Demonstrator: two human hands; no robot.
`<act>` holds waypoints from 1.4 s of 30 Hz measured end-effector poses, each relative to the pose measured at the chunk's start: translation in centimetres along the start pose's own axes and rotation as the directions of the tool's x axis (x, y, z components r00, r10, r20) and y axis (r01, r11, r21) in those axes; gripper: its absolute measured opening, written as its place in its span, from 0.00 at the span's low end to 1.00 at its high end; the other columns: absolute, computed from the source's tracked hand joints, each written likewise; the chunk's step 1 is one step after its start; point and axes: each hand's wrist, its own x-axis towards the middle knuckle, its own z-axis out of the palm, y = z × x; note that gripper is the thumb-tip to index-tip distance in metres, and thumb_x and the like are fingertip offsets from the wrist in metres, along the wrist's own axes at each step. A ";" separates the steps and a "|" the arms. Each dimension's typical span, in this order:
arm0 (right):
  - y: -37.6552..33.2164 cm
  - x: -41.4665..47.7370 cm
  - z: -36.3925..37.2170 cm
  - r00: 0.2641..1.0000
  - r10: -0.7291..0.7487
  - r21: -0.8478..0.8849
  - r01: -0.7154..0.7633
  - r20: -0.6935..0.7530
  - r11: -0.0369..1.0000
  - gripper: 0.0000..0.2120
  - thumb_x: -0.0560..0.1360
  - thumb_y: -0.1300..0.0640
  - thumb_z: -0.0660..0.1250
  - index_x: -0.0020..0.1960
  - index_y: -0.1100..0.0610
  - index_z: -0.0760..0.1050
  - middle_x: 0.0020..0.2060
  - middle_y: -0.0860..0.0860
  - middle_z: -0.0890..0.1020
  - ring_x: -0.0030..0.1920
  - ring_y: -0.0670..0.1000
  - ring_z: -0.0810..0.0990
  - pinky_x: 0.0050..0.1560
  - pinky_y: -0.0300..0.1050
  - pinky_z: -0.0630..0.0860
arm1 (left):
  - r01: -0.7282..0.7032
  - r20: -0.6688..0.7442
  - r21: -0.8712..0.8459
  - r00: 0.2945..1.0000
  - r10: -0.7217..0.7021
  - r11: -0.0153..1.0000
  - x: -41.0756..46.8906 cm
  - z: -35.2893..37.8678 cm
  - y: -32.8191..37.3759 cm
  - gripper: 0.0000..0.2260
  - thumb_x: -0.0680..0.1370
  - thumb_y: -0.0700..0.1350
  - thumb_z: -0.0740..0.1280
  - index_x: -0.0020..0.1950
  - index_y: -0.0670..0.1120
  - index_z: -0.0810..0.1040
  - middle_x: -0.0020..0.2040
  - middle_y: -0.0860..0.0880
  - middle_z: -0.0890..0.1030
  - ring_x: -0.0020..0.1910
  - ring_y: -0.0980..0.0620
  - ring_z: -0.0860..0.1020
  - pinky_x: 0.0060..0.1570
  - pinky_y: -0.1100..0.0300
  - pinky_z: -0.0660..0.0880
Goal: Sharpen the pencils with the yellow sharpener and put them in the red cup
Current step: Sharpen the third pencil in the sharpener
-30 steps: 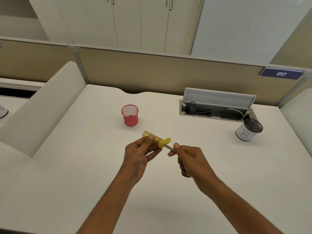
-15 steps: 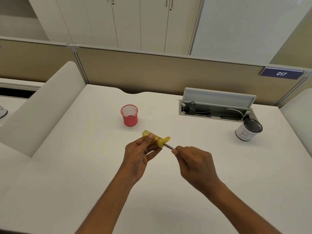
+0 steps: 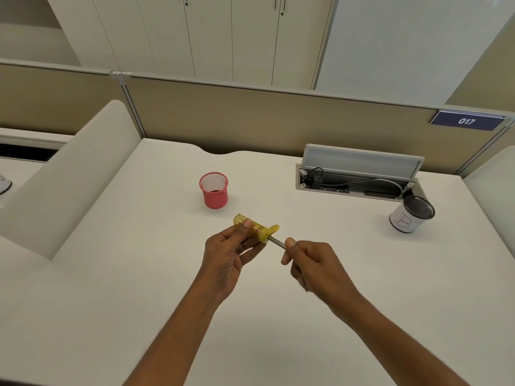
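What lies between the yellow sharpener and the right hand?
Only a short stretch of pencil bridges them in the head view, from the yellow sharpener into the right hand's pinch.

head cam | looks forward-down | hands (image 3: 267,257) close | single view

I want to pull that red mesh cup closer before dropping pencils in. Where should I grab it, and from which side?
Probably wrap the round wall of the red mesh cup from its near side, below the rim: it stands upright, alone, mouth open. The right hand must first leave the thin dark pencil.
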 end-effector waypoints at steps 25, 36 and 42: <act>-1.3 0.6 -0.3 0.841 0.471 0.539 -0.535 0.265 0.651 0.16 0.83 0.51 0.64 0.40 0.58 0.74 0.26 0.47 0.57 0.23 0.47 0.54 0.22 0.40 0.55 | 0.018 0.062 0.028 0.998 -0.019 0.999 0.4 0.4 0.2 0.09 0.76 0.42 0.70 0.51 0.36 0.84 0.49 0.38 0.87 0.52 0.40 0.87 0.47 0.54 0.83; 3.1 1.8 0.2 0.640 -0.755 -0.919 0.367 0.139 0.142 0.12 0.83 0.52 0.65 0.46 0.59 0.80 0.29 0.50 0.71 0.29 0.51 0.61 0.27 0.46 0.61 | 0.051 0.002 -0.015 0.999 -0.051 0.999 0.2 0.5 -0.2 0.12 0.73 0.44 0.73 0.52 0.36 0.85 0.50 0.36 0.87 0.48 0.42 0.87 0.45 0.54 0.84; 2.8 1.1 1.2 0.732 -0.678 -0.772 0.392 -0.069 0.501 0.15 0.81 0.51 0.64 0.38 0.55 0.76 0.25 0.46 0.63 0.27 0.49 0.59 0.28 0.43 0.57 | 0.047 0.026 0.003 0.999 -0.047 0.999 0.3 0.3 -0.3 0.13 0.74 0.44 0.72 0.52 0.35 0.84 0.51 0.36 0.86 0.50 0.41 0.86 0.47 0.53 0.84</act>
